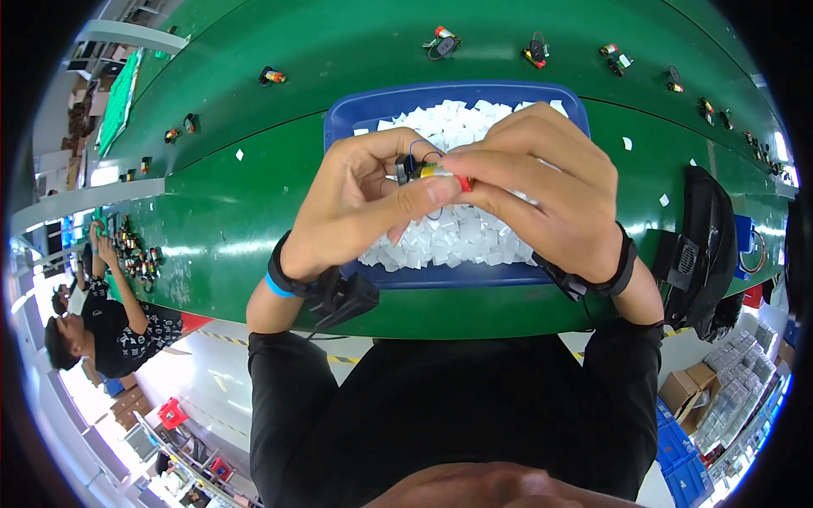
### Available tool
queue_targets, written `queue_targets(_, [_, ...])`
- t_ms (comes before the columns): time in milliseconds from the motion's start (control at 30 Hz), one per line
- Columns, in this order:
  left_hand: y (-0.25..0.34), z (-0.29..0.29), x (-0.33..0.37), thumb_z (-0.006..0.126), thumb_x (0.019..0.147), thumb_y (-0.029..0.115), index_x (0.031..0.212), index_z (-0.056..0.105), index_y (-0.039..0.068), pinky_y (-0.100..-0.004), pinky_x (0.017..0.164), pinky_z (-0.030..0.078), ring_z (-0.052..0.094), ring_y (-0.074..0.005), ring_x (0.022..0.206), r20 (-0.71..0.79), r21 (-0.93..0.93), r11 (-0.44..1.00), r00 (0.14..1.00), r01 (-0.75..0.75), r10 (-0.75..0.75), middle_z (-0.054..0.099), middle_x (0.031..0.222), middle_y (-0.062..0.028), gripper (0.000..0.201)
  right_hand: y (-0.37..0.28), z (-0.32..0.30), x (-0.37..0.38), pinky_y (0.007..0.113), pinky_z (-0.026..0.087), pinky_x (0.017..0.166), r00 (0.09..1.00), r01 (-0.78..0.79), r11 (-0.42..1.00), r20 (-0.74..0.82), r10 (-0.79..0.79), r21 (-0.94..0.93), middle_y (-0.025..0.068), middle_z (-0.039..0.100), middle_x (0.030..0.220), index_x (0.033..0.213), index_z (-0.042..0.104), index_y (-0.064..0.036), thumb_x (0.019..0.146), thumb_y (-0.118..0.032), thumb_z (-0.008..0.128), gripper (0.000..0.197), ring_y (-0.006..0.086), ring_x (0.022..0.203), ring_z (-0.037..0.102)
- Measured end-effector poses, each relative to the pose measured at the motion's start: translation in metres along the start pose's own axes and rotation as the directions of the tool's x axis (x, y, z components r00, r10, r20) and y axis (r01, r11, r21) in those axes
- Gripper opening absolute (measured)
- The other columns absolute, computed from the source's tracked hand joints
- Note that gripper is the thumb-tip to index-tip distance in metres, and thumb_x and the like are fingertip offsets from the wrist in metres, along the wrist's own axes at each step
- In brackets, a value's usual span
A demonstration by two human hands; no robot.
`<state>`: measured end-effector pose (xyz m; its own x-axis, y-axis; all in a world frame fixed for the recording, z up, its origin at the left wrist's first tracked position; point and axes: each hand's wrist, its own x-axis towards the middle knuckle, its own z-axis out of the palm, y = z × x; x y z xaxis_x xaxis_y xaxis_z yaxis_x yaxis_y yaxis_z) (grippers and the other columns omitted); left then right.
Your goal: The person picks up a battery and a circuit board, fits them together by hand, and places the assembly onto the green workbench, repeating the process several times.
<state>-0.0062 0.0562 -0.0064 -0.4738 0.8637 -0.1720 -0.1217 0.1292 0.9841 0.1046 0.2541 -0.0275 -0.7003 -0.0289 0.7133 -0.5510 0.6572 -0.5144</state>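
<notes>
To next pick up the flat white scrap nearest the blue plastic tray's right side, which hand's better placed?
Probably your right hand: it's nearer that scrap, while your left hand is farther left. Both hold the red-and-yellow cylinder, though.

cylinder (436,172): yellow and red, kinda tiny on my feed
black bit (404,169): roundish, at its left end
wires (412,147): thin dark loops
pose: sideways, red end (465,184) right
spot: between left hand (360,190) and right hand (555,182), above blue bin (457,89)

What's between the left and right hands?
Head view: a small yellow-and-red cylinder and black part, between left hand and right hand.
</notes>
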Motion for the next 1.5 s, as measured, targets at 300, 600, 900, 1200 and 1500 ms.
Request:
queue_targets(300, [-0.032, -0.141, 0.151, 0.074, 0.086, 0.048, 0.1, 0.072, 0.003, -0.0354, 0.065, 0.051, 0.059, -0.0173, 0.072, -0.115, 0.909, 0.399, 0.993, 0.118, -0.034, 0.066, 0.081, -0.0067, 0.047, -0.015, -0.003, 0.003, 0.03, 0.051, 0.066, 0.989, -0.133, 0.982, 0.045, 0.14, -0.137, 0.0031, 0.067, 0.108, 0.108, 0.07, -0.007, 0.074, -0.008, 0.083, 0.037, 0.0244, 0.086, 0.063])
queue_targets(600, [-0.048, -0.109, 0.186, 0.076, 0.079, 0.051, 0.103, 0.069, 0.004, -0.0459, 0.089, 0.051, 0.059, -0.0332, 0.108, 0.191, 0.981, -0.06, 0.891, -0.183, 0.412, 0.071, 0.098, -0.0179, 0.053, -0.012, -0.001, -0.004, 0.031, 0.05, 0.06, 0.987, -0.117, 0.983, 0.092, 0.131, -0.144, 0.0024, 0.066, 0.103, 0.1, 0.069, -0.0078, 0.076, -0.011, 0.081, 0.027, 0.0223, 0.083, 0.062])
queue_targets(900, [-0.023, -0.065, 0.17, 0.062, 0.093, 0.041, 0.108, 0.064, -0.002, -0.043, 0.06, 0.056, 0.065, -0.0292, 0.062, -0.003, 0.93, 0.366, 0.998, -0.018, 0.058, 0.071, 0.092, -0.0181, 0.045, -0.008, -0.005, -0.003, 0.032, 0.05, 0.06, 0.981, -0.095, 0.98, 0.149, 0.122, -0.175, 0.0031, 0.067, 0.096, 0.101, 0.07, -0.008, 0.077, -0.013, 0.08, 0.026, 0.0225, 0.077, 0.063])
queue_targets(1200, [0.001, 0.002, 0.034, 0.046, 0.101, 0.015, 0.123, 0.055, -0.003, -0.0293, 0.049, 0.052, 0.061, -0.0161, 0.065, 0.073, -0.222, 0.954, 0.979, 0.202, -0.19, 0.062, 0.086, -0.0116, 0.03, 0.001, -0.006, 0.001, 0.031, 0.05, 0.058, 0.98, -0.158, 0.933, 0.063, 0.188, -0.323, 0.0033, 0.067, 0.09, 0.1, 0.069, -0.0074, 0.078, -0.016, 0.081, 0.026, 0.0213, 0.075, 0.063])
queue_targets(1500, [-0.007, -0.009, 0.023, 0.053, 0.093, 0.0, 0.13, 0.05, -0.001, -0.027, 0.056, 0.053, 0.063, -0.0141, 0.076, 0.079, -0.043, 0.995, 0.993, 0.091, -0.088, 0.063, 0.101, -0.01, 0.038, 0.009, 0.002, 0.001, 0.029, 0.051, 0.057, 0.979, -0.136, 0.959, 0.115, 0.168, -0.248, 0.0047, 0.068, 0.091, 0.096, 0.069, -0.0065, 0.074, -0.01, 0.083, 0.026, 0.0218, 0.072, 0.065])
